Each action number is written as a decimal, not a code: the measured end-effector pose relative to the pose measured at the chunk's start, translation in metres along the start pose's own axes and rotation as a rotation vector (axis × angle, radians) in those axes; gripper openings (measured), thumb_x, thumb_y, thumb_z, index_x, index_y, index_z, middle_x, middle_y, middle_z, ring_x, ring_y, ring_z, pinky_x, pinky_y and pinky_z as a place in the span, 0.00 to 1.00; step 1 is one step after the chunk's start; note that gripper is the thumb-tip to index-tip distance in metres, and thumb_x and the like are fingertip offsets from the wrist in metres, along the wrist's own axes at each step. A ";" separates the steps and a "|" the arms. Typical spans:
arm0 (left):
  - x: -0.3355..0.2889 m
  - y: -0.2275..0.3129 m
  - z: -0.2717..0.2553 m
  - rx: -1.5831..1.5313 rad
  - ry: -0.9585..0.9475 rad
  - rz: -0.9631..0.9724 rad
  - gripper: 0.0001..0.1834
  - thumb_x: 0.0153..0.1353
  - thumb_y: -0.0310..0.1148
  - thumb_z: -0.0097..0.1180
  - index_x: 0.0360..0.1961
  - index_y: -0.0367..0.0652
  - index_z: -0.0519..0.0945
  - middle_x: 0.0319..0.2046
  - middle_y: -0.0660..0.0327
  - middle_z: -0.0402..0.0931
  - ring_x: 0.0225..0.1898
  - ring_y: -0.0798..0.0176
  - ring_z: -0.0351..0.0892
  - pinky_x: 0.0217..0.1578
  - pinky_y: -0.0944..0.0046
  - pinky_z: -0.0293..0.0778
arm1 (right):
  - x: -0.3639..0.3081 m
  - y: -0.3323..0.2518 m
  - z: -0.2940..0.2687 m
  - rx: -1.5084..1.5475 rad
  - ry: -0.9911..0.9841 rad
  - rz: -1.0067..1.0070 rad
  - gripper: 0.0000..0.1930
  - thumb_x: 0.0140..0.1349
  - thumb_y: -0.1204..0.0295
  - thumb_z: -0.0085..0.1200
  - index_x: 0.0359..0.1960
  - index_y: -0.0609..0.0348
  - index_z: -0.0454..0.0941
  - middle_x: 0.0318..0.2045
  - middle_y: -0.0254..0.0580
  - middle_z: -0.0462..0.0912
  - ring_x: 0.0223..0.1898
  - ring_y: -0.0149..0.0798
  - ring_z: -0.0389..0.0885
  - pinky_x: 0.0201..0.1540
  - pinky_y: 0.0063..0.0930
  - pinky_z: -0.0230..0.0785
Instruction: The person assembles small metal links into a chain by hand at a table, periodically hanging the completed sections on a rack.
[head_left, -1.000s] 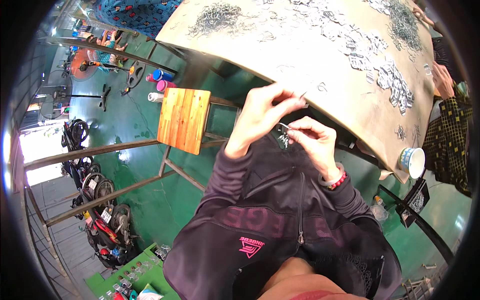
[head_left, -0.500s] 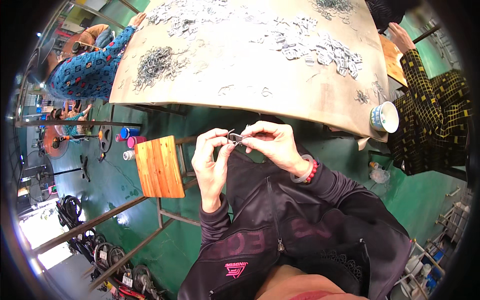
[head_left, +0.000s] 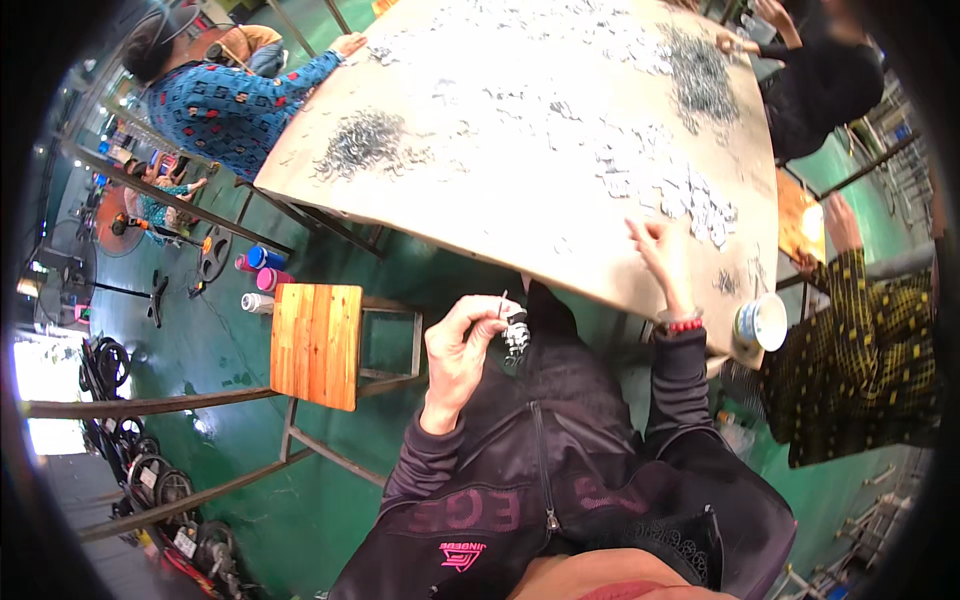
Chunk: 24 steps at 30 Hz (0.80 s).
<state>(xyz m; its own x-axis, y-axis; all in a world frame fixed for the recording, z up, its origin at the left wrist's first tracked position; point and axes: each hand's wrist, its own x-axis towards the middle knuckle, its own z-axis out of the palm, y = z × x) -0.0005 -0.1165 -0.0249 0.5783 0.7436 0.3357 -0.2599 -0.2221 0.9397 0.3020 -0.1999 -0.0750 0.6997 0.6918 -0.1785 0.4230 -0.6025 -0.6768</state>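
Note:
My left hand is raised in front of my chest, below the table's near edge, pinching a thin wire ring with a bunch of small metal pieces hanging from it. My right hand reaches out onto the wide tan table, fingers spread over scattered small silver metal pieces; whether it has taken one I cannot tell. A red bead bracelet and a pale bangle sit on that wrist. Both arms wear dark sleeves.
A heap of wire rings lies on the table's left, another heap far right. A white bowl stands at the table's near right edge. A wooden stool is left of me. Other people sit around the table.
My right hand has let go of the piece held with the left and stretched out onto the table. My left hand stays near my chest with the ring. The view has tilted up.

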 end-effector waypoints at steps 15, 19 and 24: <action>0.002 -0.006 -0.013 0.202 0.068 0.063 0.05 0.53 0.17 0.56 0.31 0.34 0.75 0.31 0.56 0.78 0.35 0.62 0.79 0.39 0.66 0.74 | 0.007 -0.039 0.055 0.776 0.043 -0.293 0.08 0.55 0.77 0.56 0.37 0.67 0.80 0.29 0.39 0.82 0.26 0.27 0.78 0.29 0.20 0.71; 0.008 -0.007 -0.017 0.413 0.038 0.115 0.05 0.51 0.19 0.57 0.31 0.37 0.78 0.28 0.59 0.79 0.31 0.60 0.77 0.32 0.65 0.72 | -0.065 -0.107 0.054 0.726 -0.249 -0.371 0.10 0.56 0.81 0.55 0.41 0.66 0.79 0.30 0.37 0.81 0.28 0.25 0.76 0.31 0.17 0.70; 0.006 -0.004 -0.016 0.488 0.013 0.158 0.06 0.51 0.22 0.60 0.31 0.36 0.78 0.29 0.60 0.79 0.33 0.63 0.77 0.35 0.66 0.71 | -0.101 -0.128 0.056 0.893 -0.297 -0.495 0.10 0.55 0.83 0.56 0.39 0.68 0.79 0.31 0.37 0.81 0.29 0.25 0.77 0.33 0.16 0.71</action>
<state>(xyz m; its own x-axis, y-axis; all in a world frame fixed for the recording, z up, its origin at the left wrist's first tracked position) -0.0086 -0.1007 -0.0281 0.5508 0.6838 0.4785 0.0494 -0.5990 0.7992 0.1449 -0.1703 -0.0099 0.3461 0.9218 0.1748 -0.0380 0.2000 -0.9791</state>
